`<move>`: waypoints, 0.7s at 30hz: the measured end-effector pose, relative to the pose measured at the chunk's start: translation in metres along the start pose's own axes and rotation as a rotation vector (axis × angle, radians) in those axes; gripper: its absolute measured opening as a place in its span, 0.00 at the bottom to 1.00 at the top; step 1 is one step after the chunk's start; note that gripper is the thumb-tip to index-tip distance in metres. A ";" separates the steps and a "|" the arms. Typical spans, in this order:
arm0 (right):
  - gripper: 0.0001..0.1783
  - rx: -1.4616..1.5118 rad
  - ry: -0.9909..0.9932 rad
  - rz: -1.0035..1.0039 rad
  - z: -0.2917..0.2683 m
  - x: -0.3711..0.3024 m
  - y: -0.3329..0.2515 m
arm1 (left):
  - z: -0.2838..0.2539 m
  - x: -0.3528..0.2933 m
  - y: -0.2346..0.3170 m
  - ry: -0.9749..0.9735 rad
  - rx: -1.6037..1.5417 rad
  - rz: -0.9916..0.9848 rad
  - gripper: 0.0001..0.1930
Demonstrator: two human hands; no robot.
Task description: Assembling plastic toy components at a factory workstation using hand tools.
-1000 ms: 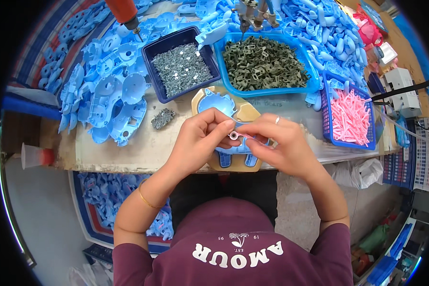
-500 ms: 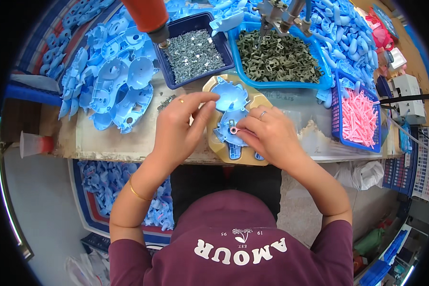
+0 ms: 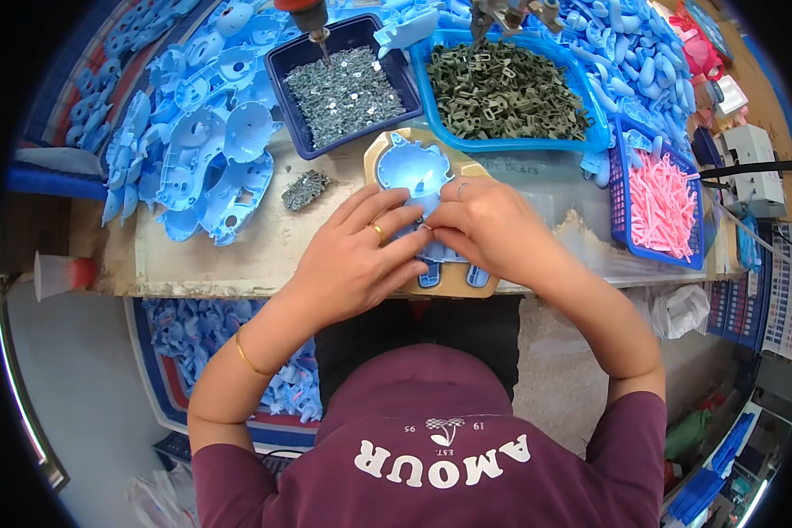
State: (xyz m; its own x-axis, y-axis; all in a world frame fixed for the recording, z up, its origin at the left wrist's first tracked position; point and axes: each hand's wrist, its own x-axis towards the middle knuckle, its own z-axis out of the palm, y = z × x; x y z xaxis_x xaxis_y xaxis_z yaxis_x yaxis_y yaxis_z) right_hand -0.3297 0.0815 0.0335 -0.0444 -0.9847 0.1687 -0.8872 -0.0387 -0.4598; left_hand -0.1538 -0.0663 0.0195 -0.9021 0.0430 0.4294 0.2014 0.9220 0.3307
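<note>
A light-blue plastic shell [image 3: 414, 167] lies hollow side up in a tan holding board [image 3: 376, 158] at the table's near edge. My left hand [image 3: 361, 255] lies over the shell's lower left, fingers stretched and a little apart, fingertips at its middle. From the right, my right hand [image 3: 488, 231] pinches at the same spot with thumb and forefinger. The pink ring-ended plastic stick seen there half a second ago is now almost wholly hidden by the fingers. Both hands cover most of the shell's lower half.
Beyond the board stand a dark-blue bin of small screws [image 3: 348, 97] and a light-blue bin of dark green clips [image 3: 510, 92]. A power screwdriver [image 3: 312, 22] hangs above. Blue shells [image 3: 211, 150] pile up left; a basket of pink sticks [image 3: 664, 207] stands right. Loose screws [image 3: 306, 189] lie nearby.
My left hand has come down and right onto the shell. The right hand has shifted slightly up, its fingertips now covering the pink stick. The overhead screwdriver appears higher in the picture.
</note>
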 end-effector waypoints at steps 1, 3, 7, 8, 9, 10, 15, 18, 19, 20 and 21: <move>0.07 0.019 -0.016 0.001 -0.001 0.000 0.001 | 0.002 -0.002 0.000 -0.043 0.014 0.008 0.15; 0.07 0.000 0.083 -0.027 -0.005 -0.007 0.002 | 0.003 -0.003 0.000 -0.081 0.023 0.019 0.17; 0.07 -0.072 0.145 0.129 -0.015 -0.028 -0.005 | 0.002 -0.005 0.000 -0.108 0.012 -0.014 0.18; 0.07 -0.075 0.144 0.135 -0.015 -0.030 -0.004 | 0.001 -0.006 0.000 -0.122 0.007 -0.037 0.19; 0.07 -0.047 0.139 0.146 -0.014 -0.032 -0.002 | 0.002 -0.005 0.001 -0.119 -0.001 -0.027 0.19; 0.06 -0.019 0.133 0.155 -0.014 -0.035 -0.001 | 0.002 -0.004 0.001 -0.105 0.007 -0.027 0.18; 0.04 -0.034 0.177 0.199 -0.012 -0.039 -0.002 | 0.005 -0.002 0.004 -0.096 0.012 -0.037 0.17; 0.04 -0.080 0.170 0.211 -0.010 -0.040 -0.004 | 0.006 -0.001 0.004 -0.091 0.019 -0.042 0.17; 0.04 -0.115 0.143 0.220 -0.010 -0.039 -0.005 | 0.005 -0.001 0.004 -0.089 0.013 -0.042 0.17; 0.04 -0.118 0.145 0.215 -0.011 -0.038 -0.004 | 0.005 -0.001 0.004 -0.084 0.009 -0.041 0.17; 0.04 -0.111 0.089 0.223 -0.013 -0.035 -0.001 | 0.005 -0.002 0.003 -0.078 0.019 -0.045 0.17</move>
State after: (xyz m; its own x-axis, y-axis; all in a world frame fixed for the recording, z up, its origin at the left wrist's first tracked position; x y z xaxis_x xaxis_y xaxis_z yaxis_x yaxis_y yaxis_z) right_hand -0.3330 0.1183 0.0399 -0.2808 -0.9476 0.1524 -0.8955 0.2016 -0.3967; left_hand -0.1535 -0.0617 0.0158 -0.9372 0.0304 0.3475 0.1532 0.9309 0.3317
